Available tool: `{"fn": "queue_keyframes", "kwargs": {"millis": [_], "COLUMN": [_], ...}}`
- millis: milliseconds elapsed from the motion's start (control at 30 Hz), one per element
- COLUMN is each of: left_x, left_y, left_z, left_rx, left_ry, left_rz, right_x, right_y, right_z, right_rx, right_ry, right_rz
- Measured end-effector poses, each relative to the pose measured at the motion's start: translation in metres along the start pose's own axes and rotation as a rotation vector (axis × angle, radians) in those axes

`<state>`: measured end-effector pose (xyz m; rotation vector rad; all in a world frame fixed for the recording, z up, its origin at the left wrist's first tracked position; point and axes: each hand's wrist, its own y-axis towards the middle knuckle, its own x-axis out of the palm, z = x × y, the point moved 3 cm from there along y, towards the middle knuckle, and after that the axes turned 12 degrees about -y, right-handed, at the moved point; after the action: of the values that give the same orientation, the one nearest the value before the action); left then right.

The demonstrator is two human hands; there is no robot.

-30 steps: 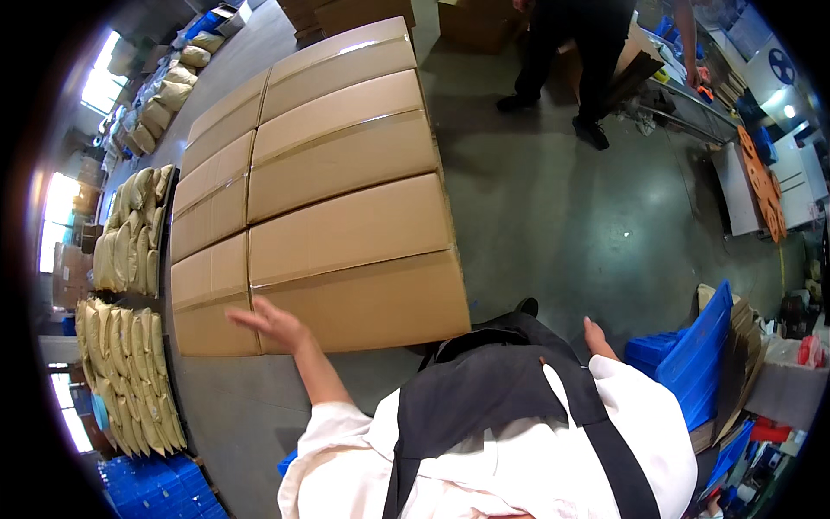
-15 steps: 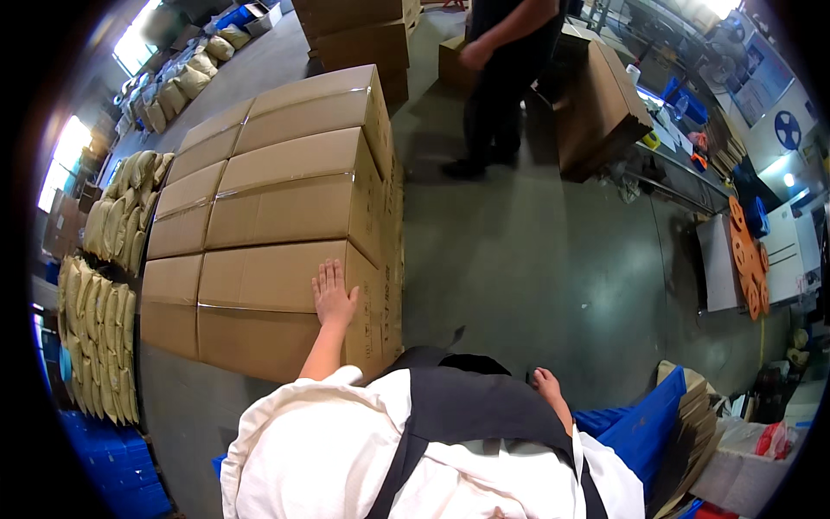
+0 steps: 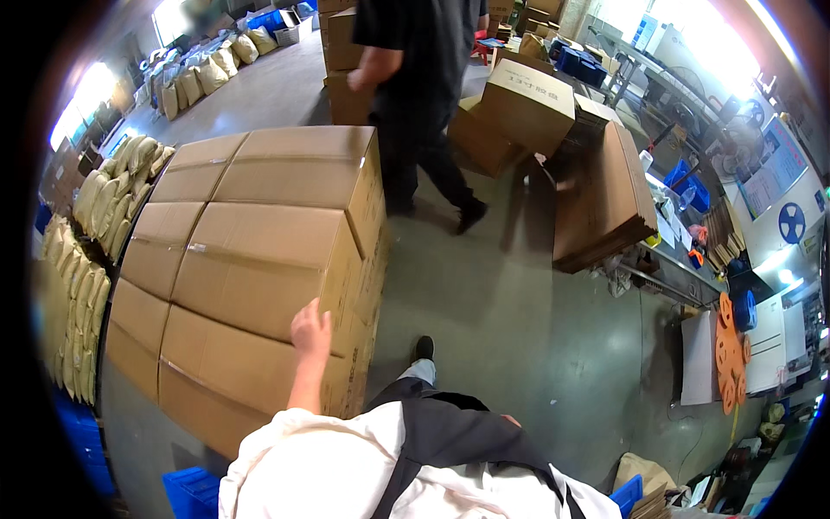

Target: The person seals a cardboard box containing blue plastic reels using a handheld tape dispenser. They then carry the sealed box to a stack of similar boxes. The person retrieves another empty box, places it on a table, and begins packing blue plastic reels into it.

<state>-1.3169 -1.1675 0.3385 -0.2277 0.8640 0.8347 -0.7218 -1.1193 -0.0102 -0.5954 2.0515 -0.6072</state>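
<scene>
Cartons [image 3: 251, 259] are stacked at the left. Above the near ones the left hand [image 3: 311, 329] is held, fingers loosely curled, nothing gripped; contact cannot be told. The right hand [image 3: 512, 421] is mostly hidden, its state unclear. The stack could be knocked askew if brushed by the co-worker [image 3: 419, 86] near its far corner. Grey floor [image 3: 493, 303] is seen rightward, sacks [image 3: 73, 303] leftward.

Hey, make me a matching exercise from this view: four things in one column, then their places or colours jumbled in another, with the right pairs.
Things:
1. left hand
2. orange cut-out panel
3. co-worker
4. beige sacks

Places or colours:
A. left of the taped boxes
B. in dark clothes
C. over the taped boxes
D. right side of the view

Pairs: 1-C, 2-D, 3-B, 4-A
</scene>
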Motion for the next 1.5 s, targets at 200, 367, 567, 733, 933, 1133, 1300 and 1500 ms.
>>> {"fn": "queue_keyframes", "kwargs": {"millis": [200, 367, 567, 733, 933, 1133, 1300, 1500], "left_x": [0.022, 0.052, 0.136, 0.150, 0.144, 0.202, 0.324, 0.461], "left_y": [0.186, 0.339, 0.406, 0.417, 0.443, 0.560, 0.672, 0.796], "left_z": [0.166, 0.190, 0.007, 0.017, 0.018, 0.096, 0.209, 0.286], "left_rx": [0.619, 0.768, -0.160, -0.099, -0.148, -0.279, 0.152, 0.384], "left_ry": [0.243, -0.011, 0.622, 0.575, 0.475, -0.207, -0.182, -0.198], "left_rz": [0.176, 0.433, -0.032, -0.065, 0.098, 0.166, -0.236, -0.733], "right_x": [-0.161, -0.224, -0.223, -0.234, -0.316, -0.501, -0.612, -0.649], "right_y": [0.037, 0.088, 0.191, 0.273, 0.445, 0.487, 0.378, 0.440], "right_z": [-0.170, -0.164, -0.249, -0.253, -0.367, -0.724, -0.926, -0.951], "right_rx": [0.098, 0.242, -0.026, 0.046, 0.073, -0.481, -1.664, -1.566], "right_ry": [0.120, 0.132, -0.377, -0.261, -0.232, 0.398, 0.304, 0.094], "right_rz": [0.008, 0.359, -0.032, 0.063, -0.038, -0.175, -1.019, -0.520]}}
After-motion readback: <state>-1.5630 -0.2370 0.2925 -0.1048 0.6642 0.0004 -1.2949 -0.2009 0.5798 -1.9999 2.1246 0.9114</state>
